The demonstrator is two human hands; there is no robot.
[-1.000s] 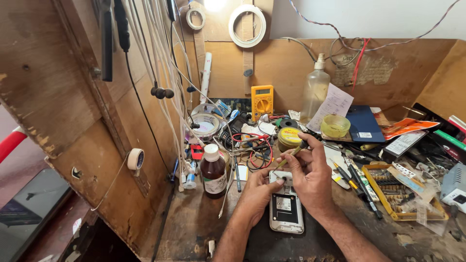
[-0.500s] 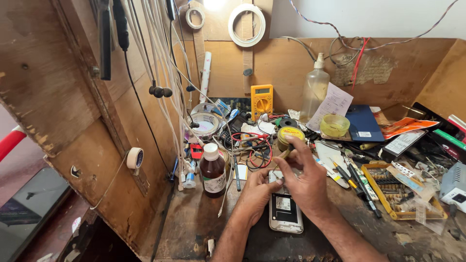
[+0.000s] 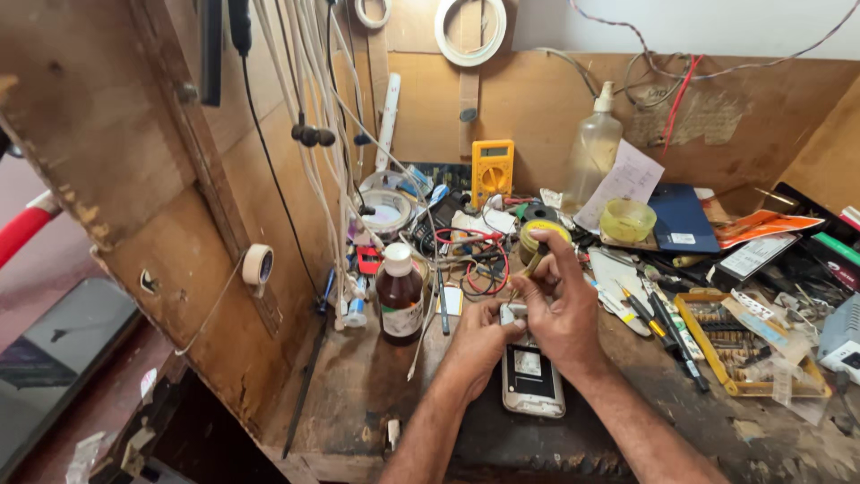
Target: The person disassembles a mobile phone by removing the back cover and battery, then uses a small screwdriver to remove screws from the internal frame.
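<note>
Head view shows an opened phone (image 3: 533, 381) lying back-up on the counter (image 3: 358, 394), its inner parts bared, close before the person. Left hand (image 3: 475, 345) rests its fingers on the phone's top edge, grip closed lightly against it. Right hand (image 3: 563, 309) hovers just above, grip pinched shut on a thin tool (image 3: 530, 267). Just left stands a brown bottle (image 3: 399, 296); behind lie tangled wires (image 3: 479, 260), a yellow multimeter (image 3: 492, 170) and a clear pump bottle (image 3: 593, 152).
</note>
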